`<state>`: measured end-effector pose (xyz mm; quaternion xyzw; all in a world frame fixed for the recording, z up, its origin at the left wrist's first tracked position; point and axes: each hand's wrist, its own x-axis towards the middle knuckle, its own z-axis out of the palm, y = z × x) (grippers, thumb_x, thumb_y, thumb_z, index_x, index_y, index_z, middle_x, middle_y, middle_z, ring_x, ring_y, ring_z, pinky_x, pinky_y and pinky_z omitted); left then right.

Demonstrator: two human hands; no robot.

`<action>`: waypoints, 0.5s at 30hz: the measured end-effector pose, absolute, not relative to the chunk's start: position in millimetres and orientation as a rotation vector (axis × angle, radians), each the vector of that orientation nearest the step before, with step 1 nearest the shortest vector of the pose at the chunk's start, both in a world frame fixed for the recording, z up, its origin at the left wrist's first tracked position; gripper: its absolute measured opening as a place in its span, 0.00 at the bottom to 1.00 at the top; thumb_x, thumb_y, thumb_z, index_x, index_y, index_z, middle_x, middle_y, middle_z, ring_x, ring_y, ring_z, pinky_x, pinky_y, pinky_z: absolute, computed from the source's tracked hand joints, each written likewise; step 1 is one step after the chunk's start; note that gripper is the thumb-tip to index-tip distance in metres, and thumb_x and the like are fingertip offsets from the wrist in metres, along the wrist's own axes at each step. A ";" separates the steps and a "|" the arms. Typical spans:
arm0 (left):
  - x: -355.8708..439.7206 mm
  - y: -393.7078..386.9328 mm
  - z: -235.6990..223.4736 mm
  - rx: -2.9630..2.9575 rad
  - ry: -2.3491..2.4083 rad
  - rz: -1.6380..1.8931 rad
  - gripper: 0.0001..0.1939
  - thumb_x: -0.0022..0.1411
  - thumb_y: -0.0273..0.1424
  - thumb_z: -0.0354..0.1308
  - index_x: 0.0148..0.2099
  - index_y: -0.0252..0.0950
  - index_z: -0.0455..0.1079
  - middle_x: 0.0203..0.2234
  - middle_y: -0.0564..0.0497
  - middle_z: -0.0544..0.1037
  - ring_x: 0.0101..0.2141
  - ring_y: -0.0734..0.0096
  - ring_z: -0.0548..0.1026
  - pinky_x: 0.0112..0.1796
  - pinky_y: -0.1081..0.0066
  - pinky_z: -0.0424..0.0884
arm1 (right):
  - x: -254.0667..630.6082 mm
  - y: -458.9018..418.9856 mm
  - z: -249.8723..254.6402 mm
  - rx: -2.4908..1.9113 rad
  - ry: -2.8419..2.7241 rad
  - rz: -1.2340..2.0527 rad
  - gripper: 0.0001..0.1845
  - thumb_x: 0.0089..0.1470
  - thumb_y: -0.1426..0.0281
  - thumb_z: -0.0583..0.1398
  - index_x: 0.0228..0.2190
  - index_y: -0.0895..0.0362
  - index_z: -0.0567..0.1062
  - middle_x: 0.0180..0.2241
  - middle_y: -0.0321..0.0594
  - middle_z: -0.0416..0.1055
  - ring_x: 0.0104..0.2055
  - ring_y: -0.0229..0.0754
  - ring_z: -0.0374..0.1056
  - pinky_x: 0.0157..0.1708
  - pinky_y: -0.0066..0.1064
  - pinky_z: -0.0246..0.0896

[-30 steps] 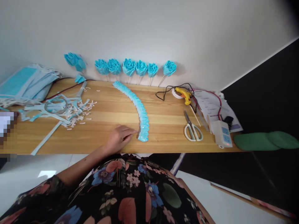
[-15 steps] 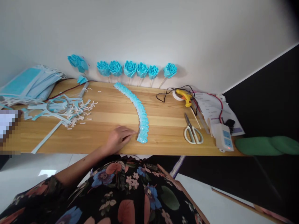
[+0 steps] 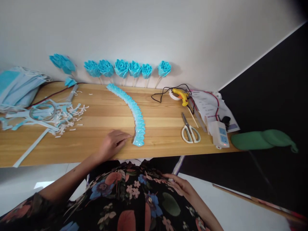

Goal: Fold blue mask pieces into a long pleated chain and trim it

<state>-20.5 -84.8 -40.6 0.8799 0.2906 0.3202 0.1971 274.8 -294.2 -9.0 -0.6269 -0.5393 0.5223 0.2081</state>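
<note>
My left hand (image 3: 115, 143) rests on the wooden table near its front edge. Its fingers are stretched out, and the fingertips are at the left side of the near end of a curved, pleated light-blue strip (image 3: 135, 110). Whether they press on the strip or only lie beside it, I cannot tell. Nothing shows in that hand. My right hand (image 3: 180, 184) lies against the floral shirt below the table edge, fingers extended and nothing seen in them. To the right of the strip lie scissors with white handles (image 3: 190, 133).
Blue folded flowers on sticks (image 3: 121, 68) lean along the wall. At left are a pile of face masks (image 3: 21, 85), cut scraps (image 3: 64, 118) and a ring (image 3: 42, 111). At right are a yellow glue gun (image 3: 181, 95), papers (image 3: 204, 102), a power socket (image 3: 220, 134) and a green object (image 3: 262, 139).
The view has swung right, so the table's things sit further left. My right hand has come into sight against the shirt. My left hand stays beside the strip's near end.
</note>
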 end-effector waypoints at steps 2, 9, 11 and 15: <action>-20.8 -85.2 -40.7 2.442 0.814 0.905 0.12 0.69 0.27 0.52 0.47 0.36 0.77 0.36 0.46 0.83 0.36 0.68 0.79 0.39 0.67 0.71 | 285.0 -297.8 -15.4 -1.788 -1.284 1.493 0.21 0.61 0.49 0.54 0.47 0.41 0.78 0.29 0.36 0.77 0.32 0.52 0.75 0.33 0.42 0.71; -21.7 -86.1 -39.9 2.380 0.869 0.892 0.11 0.68 0.30 0.54 0.45 0.37 0.78 0.35 0.46 0.83 0.35 0.67 0.79 0.39 0.67 0.72 | 320.1 -275.2 9.8 -1.793 -1.259 1.292 0.25 0.62 0.51 0.55 0.47 0.56 0.79 0.22 0.37 0.72 0.22 0.38 0.67 0.25 0.29 0.64; -22.1 -86.6 -39.5 2.364 0.876 0.884 0.10 0.68 0.30 0.55 0.45 0.37 0.78 0.35 0.46 0.83 0.36 0.67 0.79 0.39 0.67 0.73 | 332.3 -259.9 25.4 -1.816 -1.402 1.135 0.23 0.63 0.54 0.54 0.48 0.54 0.78 0.23 0.37 0.73 0.24 0.39 0.69 0.28 0.30 0.66; -24.0 -87.5 -40.0 2.348 0.901 0.865 0.10 0.68 0.30 0.56 0.44 0.38 0.78 0.36 0.47 0.83 0.37 0.67 0.79 0.40 0.68 0.73 | 363.8 -204.6 51.8 -1.911 -1.709 0.656 0.22 0.63 0.58 0.55 0.54 0.50 0.75 0.39 0.42 0.79 0.37 0.44 0.74 0.38 0.33 0.68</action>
